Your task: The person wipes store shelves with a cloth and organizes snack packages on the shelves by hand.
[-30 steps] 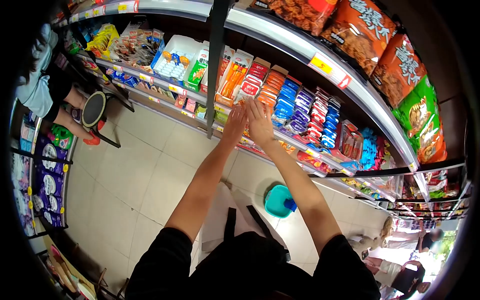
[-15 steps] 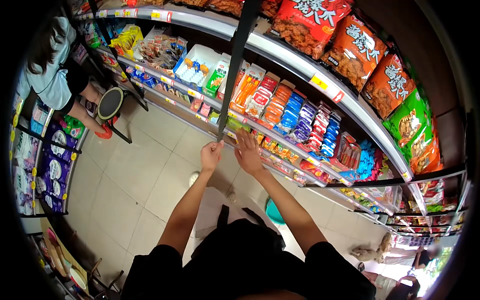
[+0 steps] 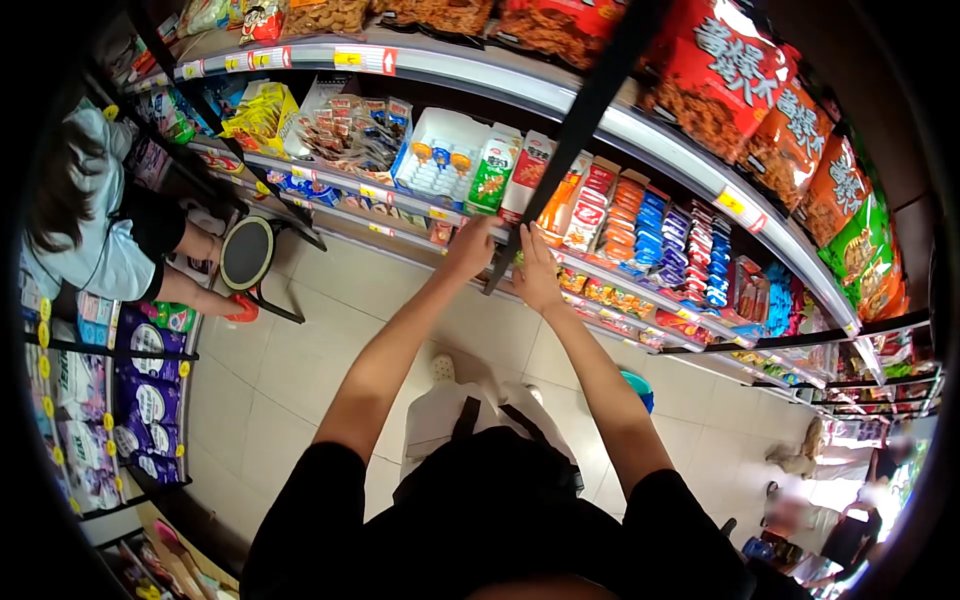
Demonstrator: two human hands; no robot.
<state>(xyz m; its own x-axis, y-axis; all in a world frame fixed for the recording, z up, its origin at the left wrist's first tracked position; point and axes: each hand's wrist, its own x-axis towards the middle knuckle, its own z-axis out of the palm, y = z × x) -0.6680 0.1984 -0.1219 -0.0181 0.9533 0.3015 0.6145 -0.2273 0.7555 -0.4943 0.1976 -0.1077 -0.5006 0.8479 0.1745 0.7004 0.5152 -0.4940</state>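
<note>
Your left hand and right hand rose shelfward, apparently parted because the black post intervenes. Can't tell either grip.

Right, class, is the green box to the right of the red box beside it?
No, the green box stands just left of the red box.

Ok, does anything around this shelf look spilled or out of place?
No spill shows. The white tray looks nearly bare among packed snacks, and a teal tub sits oddly on the open aisle floor.
</note>
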